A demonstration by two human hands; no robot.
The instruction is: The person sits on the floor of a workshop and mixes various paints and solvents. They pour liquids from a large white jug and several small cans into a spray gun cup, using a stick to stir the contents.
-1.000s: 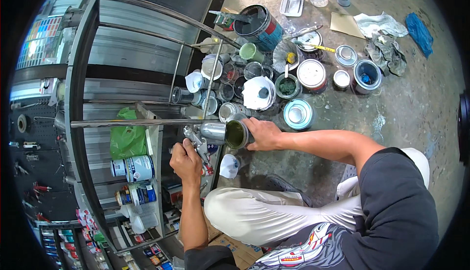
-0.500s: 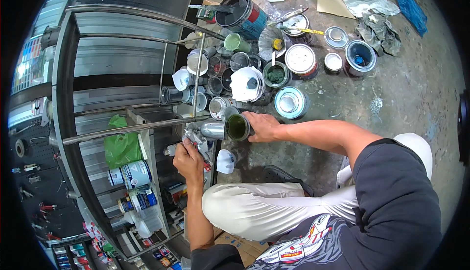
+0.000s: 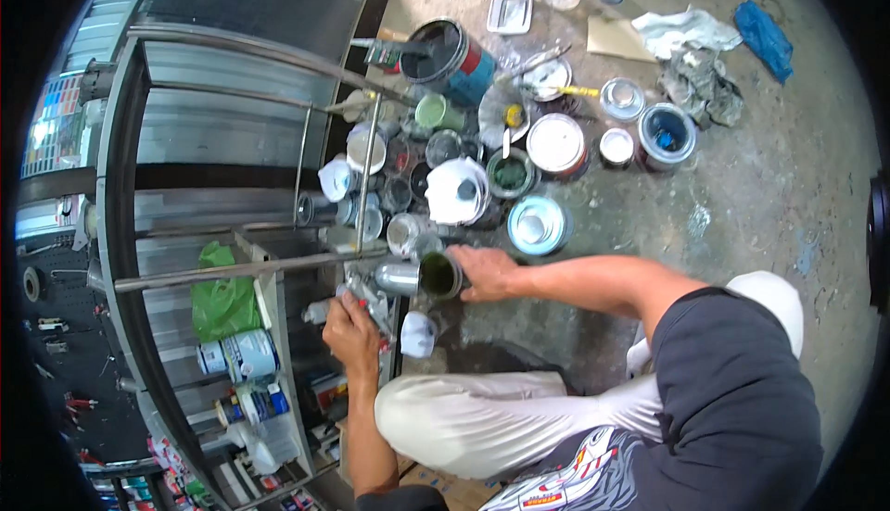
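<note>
My left hand [image 3: 351,330] is closed around a silver spray gun [image 3: 362,294], partly hidden behind my fingers and the rack. A shiny metal paint cup [image 3: 399,277] extends from the gun toward the right. Against that cup's open end is a tilted plastic cup [image 3: 439,276] with dark green paint inside, its mouth facing up toward me. My right hand [image 3: 484,273] holds this plastic cup from its right side. Whether paint is flowing between the two cups cannot be seen. Just below them on the floor stands a small white container [image 3: 418,333].
A metal-tube rack [image 3: 232,272] stands to the left, with a green bag [image 3: 224,298] and cans on its shelves. Beyond my hands crowd paint cans, including a light-blue-rimmed can [image 3: 537,226] and a large dark bucket [image 3: 447,60]. Rags [image 3: 700,85] lie at far right.
The whole view has shifted, so the scene sits slightly lower and further left. Both hands keep their holds, and the plastic cup stays against the metal cup.
</note>
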